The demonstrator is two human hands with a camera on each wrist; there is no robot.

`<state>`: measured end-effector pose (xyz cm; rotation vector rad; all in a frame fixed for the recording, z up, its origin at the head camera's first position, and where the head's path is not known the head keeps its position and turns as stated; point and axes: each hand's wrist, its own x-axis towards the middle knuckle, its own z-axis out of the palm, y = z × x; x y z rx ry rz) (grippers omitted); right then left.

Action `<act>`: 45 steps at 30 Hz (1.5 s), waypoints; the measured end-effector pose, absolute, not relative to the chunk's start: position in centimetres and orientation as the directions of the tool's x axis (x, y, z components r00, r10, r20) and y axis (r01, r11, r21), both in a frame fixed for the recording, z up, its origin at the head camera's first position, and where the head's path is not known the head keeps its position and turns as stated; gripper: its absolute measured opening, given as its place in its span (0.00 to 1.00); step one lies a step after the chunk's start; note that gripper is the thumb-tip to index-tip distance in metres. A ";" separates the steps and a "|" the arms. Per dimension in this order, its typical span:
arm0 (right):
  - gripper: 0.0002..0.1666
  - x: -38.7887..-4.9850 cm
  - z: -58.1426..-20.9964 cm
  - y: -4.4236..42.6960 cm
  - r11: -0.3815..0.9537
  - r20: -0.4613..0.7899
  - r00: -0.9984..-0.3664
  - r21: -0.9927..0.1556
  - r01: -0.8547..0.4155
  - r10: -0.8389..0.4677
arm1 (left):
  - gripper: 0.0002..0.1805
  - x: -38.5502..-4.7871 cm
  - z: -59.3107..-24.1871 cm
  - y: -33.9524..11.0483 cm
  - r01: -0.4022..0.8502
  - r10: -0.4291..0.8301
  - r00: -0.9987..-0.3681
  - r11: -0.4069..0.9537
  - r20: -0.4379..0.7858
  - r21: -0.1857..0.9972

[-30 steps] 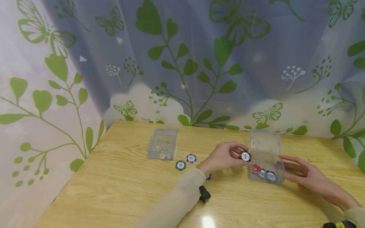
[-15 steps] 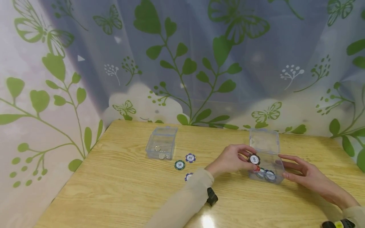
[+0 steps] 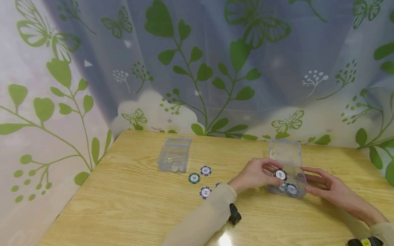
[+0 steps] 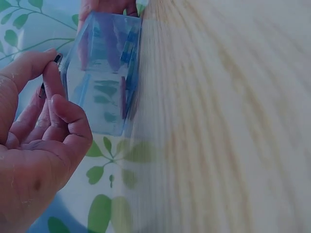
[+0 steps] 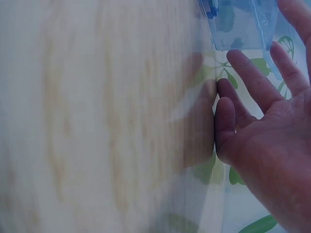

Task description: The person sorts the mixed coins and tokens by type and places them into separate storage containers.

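Note:
My left hand (image 3: 253, 175) pinches a black poker chip (image 3: 280, 175) marked 100 between thumb and fingers, over the clear plastic box (image 3: 285, 152) on the right. The chip shows nearly edge-on in the left wrist view. The box's lid stands open at the back. Several chips lie inside, among them a dark blue chip (image 3: 291, 189) at the front; a reddish chip (image 4: 123, 97) shows through the wall in the left wrist view. At the box's right side, my right hand (image 3: 335, 192) touches it with thumb and extended fingers.
Left on the wooden table stands a second clear box (image 3: 174, 150), lid open, holding several coins (image 3: 170, 160). Between the boxes lie a green chip (image 3: 194, 178) marked 20 and blue chips (image 3: 206, 171), one partly behind the left sleeve (image 3: 209, 213). A patterned curtain (image 3: 200, 102) hangs behind.
My left hand has moved right with the black chip, from the box's left edge to over its inside. More blue chips show beside the left sleeve. The right hand stays at the box.

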<state>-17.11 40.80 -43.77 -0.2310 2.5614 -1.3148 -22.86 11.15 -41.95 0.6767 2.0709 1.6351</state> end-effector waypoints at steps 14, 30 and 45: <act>0.39 -17.0 -43.9 40.9 0.585 -0.121 -0.955 -0.808 -0.063 -0.270 | 0.19 -22.9 -41.9 11.5 0.139 0.661 -0.750 0.188 -0.020 0.972; 0.39 -17.1 -43.9 40.8 0.584 -0.122 -0.959 -0.810 -0.052 -0.255 | 0.17 -23.9 -41.8 7.7 0.246 0.680 -0.730 0.168 0.069 0.955; 0.39 -17.0 -43.9 40.8 0.599 -0.124 -0.960 -0.799 -0.053 -0.250 | 0.16 -24.5 -40.3 0.1 0.354 0.696 -0.718 0.351 0.011 0.867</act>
